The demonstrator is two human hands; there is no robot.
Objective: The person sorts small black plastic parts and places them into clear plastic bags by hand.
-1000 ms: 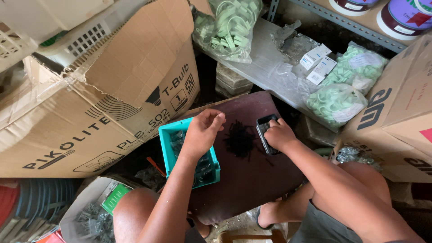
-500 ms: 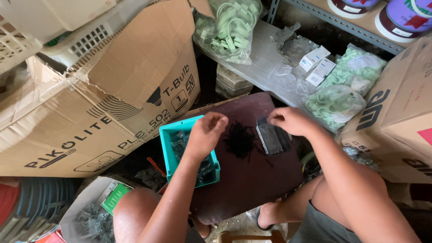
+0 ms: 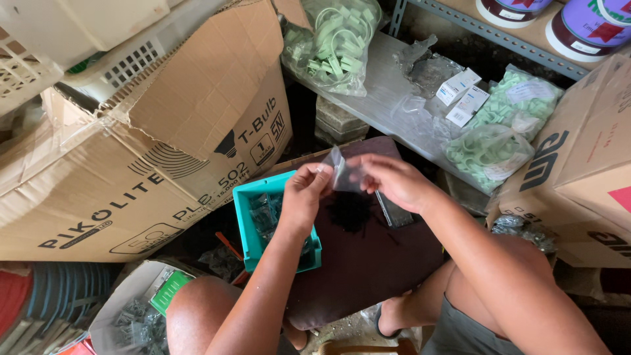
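Clear plastic makes up the little bag (image 3: 343, 176) that both hands hold up over the dark brown board (image 3: 368, 263); the left hand (image 3: 307, 190) pinches one side of the bag with its fingertips, and the right hand (image 3: 391, 181) pinches the other side, so both hands are closed on it; the bag is up in the air, just above a small pile of tiny black bits (image 3: 348, 212) that lies on the board; beside the pile, to the right, a flat stack of more clear bags (image 3: 394, 212) rests on the board; to the left of the pile, a teal tray (image 3: 253, 227) sits at the board's edge, with dark little packs inside it; a big brown cardboard box (image 3: 131, 177) stands well to the left; behind the board, on a grey shelf (image 3: 381, 98), are bags of pale green plastic parts (image 3: 332, 43), and more of them lie to the right (image 3: 499, 135); two small white boxes (image 3: 463, 95) sit between those green bags; another cardboard box (image 3: 578, 164) is at the far right.
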